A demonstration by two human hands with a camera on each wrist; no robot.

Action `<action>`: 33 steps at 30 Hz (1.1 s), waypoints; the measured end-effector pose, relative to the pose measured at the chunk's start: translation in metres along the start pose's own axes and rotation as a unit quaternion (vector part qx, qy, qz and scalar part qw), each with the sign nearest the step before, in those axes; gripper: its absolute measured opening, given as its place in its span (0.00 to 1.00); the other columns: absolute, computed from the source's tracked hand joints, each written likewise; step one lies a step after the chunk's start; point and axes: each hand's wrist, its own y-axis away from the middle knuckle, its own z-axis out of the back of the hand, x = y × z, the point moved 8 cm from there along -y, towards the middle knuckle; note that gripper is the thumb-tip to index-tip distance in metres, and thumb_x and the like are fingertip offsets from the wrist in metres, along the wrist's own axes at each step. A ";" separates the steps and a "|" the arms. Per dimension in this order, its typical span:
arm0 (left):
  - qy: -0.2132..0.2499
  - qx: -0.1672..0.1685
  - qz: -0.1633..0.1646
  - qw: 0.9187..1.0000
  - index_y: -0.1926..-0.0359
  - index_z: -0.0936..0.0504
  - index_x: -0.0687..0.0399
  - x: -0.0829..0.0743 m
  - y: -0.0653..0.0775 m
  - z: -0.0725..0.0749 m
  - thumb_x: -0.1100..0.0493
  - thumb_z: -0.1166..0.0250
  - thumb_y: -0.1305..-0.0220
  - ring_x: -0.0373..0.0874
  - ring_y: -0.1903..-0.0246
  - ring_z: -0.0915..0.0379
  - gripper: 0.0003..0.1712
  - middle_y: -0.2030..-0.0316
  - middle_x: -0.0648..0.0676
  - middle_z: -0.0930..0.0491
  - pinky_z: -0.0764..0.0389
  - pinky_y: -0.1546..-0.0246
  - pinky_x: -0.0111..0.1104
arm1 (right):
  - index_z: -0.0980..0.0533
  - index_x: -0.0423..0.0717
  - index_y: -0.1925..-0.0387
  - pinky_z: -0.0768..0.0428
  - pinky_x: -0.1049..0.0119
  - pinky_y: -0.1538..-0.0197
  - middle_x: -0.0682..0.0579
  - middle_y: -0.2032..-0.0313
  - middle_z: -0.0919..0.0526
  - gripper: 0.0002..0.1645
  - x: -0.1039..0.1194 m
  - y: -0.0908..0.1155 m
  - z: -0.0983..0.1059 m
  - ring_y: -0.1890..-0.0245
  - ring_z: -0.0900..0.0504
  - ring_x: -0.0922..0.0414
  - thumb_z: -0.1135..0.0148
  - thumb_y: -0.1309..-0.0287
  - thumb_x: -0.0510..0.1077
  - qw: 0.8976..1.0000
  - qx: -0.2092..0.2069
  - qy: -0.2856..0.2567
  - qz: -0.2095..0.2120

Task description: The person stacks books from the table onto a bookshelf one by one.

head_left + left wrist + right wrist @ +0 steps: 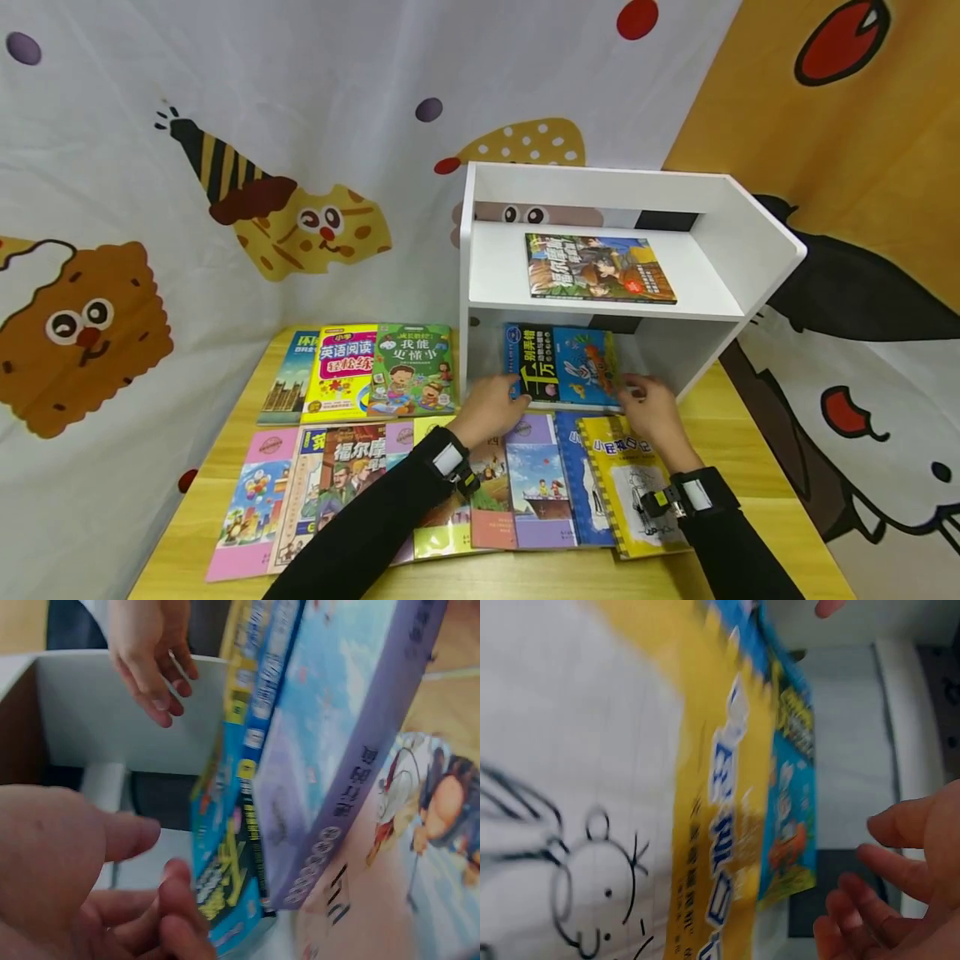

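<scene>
A blue book with a black panel and yellow lettering lies in the lower compartment of the white shelf. My left hand is at its left end, fingers loosely bent; the left wrist view shows the thumb apart from the fingers and the fingertips close beside the cover. At the book's other end is my right hand. In the right wrist view its relaxed fingers are spread, with a gap between them and the book. Neither hand grips it.
Another book lies on the upper shelf. Left of the shelf, several books, including a green one, lie in a back row. A front row of overlapping books, with a yellow spiral-bound one at its right end, lies on the wooden table.
</scene>
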 end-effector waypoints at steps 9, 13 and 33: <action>0.030 0.098 -0.088 0.991 0.32 0.14 0.59 0.012 0.046 0.010 0.47 0.39 0.15 0.36 0.83 0.33 0.25 0.78 0.45 0.21 0.32 0.77 0.30 | 0.15 0.43 0.35 0.17 0.65 0.52 0.39 0.39 0.15 0.21 0.016 0.046 -0.002 0.49 0.18 0.48 0.42 0.14 0.49 0.998 0.007 -0.060 0.032; 0.015 0.093 -0.102 0.990 0.36 0.11 0.56 0.024 0.066 0.011 0.48 0.40 0.14 0.33 0.77 0.25 0.21 0.69 0.45 0.12 0.23 0.68 0.31 | 0.15 0.46 0.36 0.17 0.67 0.60 0.43 0.44 0.12 0.19 0.016 0.066 -0.021 0.56 0.17 0.55 0.40 0.15 0.51 0.997 0.039 -0.062 0.031; 0.013 0.062 -0.085 0.994 0.42 0.09 0.45 0.033 0.087 0.013 0.47 0.41 0.14 0.33 0.76 0.30 0.16 0.70 0.40 0.17 0.28 0.66 0.32 | 0.34 0.32 0.20 0.25 0.26 0.33 0.24 0.29 0.31 0.43 -0.030 0.095 0.002 0.29 0.31 0.24 0.40 0.20 0.58 0.989 0.063 0.059 -0.121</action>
